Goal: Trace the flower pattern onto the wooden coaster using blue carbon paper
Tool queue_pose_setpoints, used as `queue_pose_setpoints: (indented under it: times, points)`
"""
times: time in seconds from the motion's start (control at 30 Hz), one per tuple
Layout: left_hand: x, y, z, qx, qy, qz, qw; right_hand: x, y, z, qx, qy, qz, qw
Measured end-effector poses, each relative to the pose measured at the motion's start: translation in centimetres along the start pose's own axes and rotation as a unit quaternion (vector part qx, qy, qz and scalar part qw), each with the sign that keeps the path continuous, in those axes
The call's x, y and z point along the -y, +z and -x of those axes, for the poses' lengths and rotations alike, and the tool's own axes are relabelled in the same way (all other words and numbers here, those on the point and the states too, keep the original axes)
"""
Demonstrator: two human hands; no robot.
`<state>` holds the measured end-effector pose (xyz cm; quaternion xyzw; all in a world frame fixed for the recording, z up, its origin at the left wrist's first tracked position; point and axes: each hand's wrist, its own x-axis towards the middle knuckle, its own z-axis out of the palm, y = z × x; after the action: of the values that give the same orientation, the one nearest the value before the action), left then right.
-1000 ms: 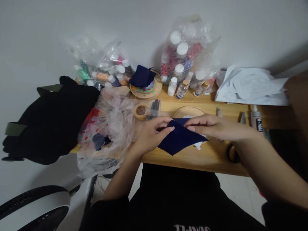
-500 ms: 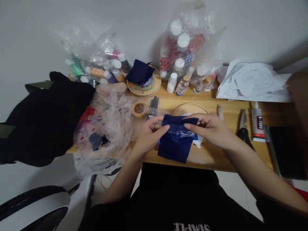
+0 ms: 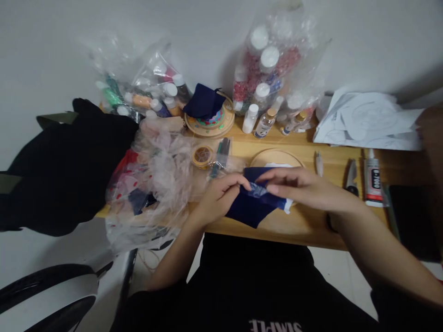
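A navy blue cloth (image 3: 252, 210) hangs folded between my hands over the front of the table. Across its fold runs a shiny, crinkled patch (image 3: 258, 190) that looks like clear film or glue. My left hand (image 3: 219, 198) pinches the cloth at its left side, fingers curled. From the right, my right hand (image 3: 299, 186) pinches the fold between thumb and fingers, its fingertips partly hidden by the cloth. Behind and under the cloth lie a round wooden hoop (image 3: 277, 156) and white paper (image 3: 288, 206), both partly covered.
At the right lie a pen-like tool (image 3: 319, 163), a folding knife (image 3: 351, 177), a glue tube (image 3: 374, 180) and a dark phone (image 3: 411, 221). Bagged bottles (image 3: 265, 69) stand at the back. A crumpled plastic bag (image 3: 166, 180) and a black bag (image 3: 69, 170) fill the left.
The cloth, earlier held spread by its upper edge, is now lower, turned and folded over. My hands have moved closer together, and the shiny patch is bunched up.
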<state>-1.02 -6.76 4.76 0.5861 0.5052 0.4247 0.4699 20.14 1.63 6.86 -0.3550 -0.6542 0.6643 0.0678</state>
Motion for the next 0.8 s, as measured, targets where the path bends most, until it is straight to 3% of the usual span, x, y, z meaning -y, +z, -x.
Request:
queue_pose_setpoints:
  times: [0.07, 0.13, 0.23, 0.3, 0.4, 0.5, 0.57, 0.63, 0.73, 0.8]
  points:
    - [-0.5, -0.2, 0.1, 0.056, 0.027, -0.031, 0.998, 0.0, -0.1, -0.3, 0.093, -0.016, 0.099, 0.991]
    - [-0.5, -0.6, 0.2, 0.067, 0.035, -0.056, 0.996, -0.1, -0.4, -0.3, 0.121, -0.041, 0.174, 0.976]
    - [0.2, -1.8, 0.1, -0.038, 0.055, -0.158, 0.985, -0.4, -1.1, 0.1, 0.061, -0.063, 0.254, 0.963]
    - [1.0, -2.6, -0.3, -0.131, 0.083, -0.299, 0.942, -0.6, -1.4, 0.5, 0.020, -0.070, 0.294, 0.953]
    - [2.0, -3.4, -1.4, -0.163, 0.072, -0.454, 0.873, -0.8, -1.6, 0.8, -0.004, -0.085, 0.311, 0.946]
    - [2.3, -3.4, -2.6, -0.183, 0.042, -0.481, 0.856, -0.9, -1.5, 1.0, -0.010, -0.108, 0.302, 0.947]
    - [2.2, -3.3, -3.2, -0.199, 0.036, -0.456, 0.867, -0.7, -1.5, 1.3, -0.011, -0.136, 0.292, 0.947]
    - [1.7, -3.3, -3.4, -0.203, 0.035, -0.379, 0.902, -0.3, -1.4, 1.7, -0.014, -0.179, 0.274, 0.945]
    - [0.6, -3.2, -3.4, -0.184, 0.000, -0.168, 0.969, 0.6, -0.9, 2.3, -0.024, -0.252, 0.264, 0.931]
    - [-0.3, -2.8, -3.3, -0.172, -0.025, -0.033, 0.984, 1.0, -0.2, 2.6, -0.039, -0.293, 0.291, 0.910]
